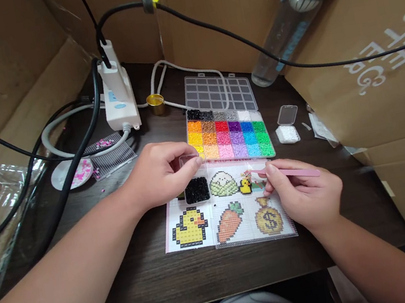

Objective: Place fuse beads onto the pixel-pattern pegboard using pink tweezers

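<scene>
My left hand (164, 171) pinches the clear lid of a small box of black beads (196, 190), which is over the upper left of the pattern sheet (191, 229). Pink tweezers (300, 171) are held in my right hand (305, 190), their tips pointing left near a small yellow bead duck (245, 185). The sheet shows a large duck, a carrot (230, 222) and a money bag (268, 217). A clear pegboard (257, 239) lies over its right part. Behind the sheet stands a sectioned box of coloured beads (228, 134) with its lid open.
A white power strip (120, 103) with black cables and a gold cup (156, 104) are at the back left. A bottle (290, 26) leans at the right. A small box of white beads (287, 134) and a white dish (69, 175) flank the workspace. Cardboard walls enclose the table.
</scene>
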Available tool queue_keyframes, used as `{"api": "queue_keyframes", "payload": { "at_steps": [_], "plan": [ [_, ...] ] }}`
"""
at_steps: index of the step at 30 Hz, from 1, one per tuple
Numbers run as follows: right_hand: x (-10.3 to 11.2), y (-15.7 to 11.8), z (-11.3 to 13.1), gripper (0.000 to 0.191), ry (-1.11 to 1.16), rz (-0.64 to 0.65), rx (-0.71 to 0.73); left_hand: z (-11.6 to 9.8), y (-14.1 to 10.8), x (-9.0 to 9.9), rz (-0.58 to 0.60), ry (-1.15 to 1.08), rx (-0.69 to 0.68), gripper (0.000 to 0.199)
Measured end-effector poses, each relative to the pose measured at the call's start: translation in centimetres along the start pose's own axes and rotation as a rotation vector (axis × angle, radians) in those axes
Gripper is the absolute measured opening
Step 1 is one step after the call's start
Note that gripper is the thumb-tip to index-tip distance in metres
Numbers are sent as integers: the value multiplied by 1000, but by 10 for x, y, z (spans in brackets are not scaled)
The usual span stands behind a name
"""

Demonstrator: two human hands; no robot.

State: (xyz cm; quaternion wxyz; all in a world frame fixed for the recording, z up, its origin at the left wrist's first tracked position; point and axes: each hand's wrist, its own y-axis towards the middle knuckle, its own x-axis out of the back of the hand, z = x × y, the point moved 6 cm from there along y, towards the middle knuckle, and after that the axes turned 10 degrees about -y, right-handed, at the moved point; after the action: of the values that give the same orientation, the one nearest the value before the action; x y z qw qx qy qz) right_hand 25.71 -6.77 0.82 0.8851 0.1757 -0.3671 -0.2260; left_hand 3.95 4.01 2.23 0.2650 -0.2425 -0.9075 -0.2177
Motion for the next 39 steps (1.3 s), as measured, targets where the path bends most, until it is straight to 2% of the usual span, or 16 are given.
{"api": "queue_keyframes", "payload": {
  "at_steps": [6, 11, 13, 15, 19, 22, 26, 29, 32, 35, 39],
  "plan": [
    [3, -2, -2, 8, 23, -32, -38, 2, -1, 0, -4, -10, 7, 20],
    [7, 5, 32, 5, 99, -59, -85, 3, -2, -2, -10, -24, -10, 19],
    [-2, 10, 48, 9, 172, 5, -122, 2, -3, -2, -12, -22, -17, 19],
    [-19, 13, 60, 20, 233, 127, -164, 2, -3, -2, -10, -22, -22, 19],
    [-54, 10, 62, 23, 318, 359, -294, 1, -4, -1, -21, -32, -55, 18],
    [-61, 7, 55, 24, 300, 379, -347, 1, -5, -1, -25, -34, -71, 17],
    [-50, 7, 51, 23, 282, 344, -331, 1, -4, -2, -21, -38, -60, 17],
    [-33, 7, 49, 16, 247, 291, -238, 2, -4, -2, -20, -49, -50, 17],
    [-21, 3, 51, 8, 223, 326, 2, 2, -4, -2, -23, -50, -46, 18],
    [-20, -7, 55, 20, 233, 398, 229, 3, -4, -2, -23, -50, -46, 18],
    [-25, -16, 57, 28, 244, 384, 340, 4, -4, -2, -25, -50, -51, 18]
  ]
}}
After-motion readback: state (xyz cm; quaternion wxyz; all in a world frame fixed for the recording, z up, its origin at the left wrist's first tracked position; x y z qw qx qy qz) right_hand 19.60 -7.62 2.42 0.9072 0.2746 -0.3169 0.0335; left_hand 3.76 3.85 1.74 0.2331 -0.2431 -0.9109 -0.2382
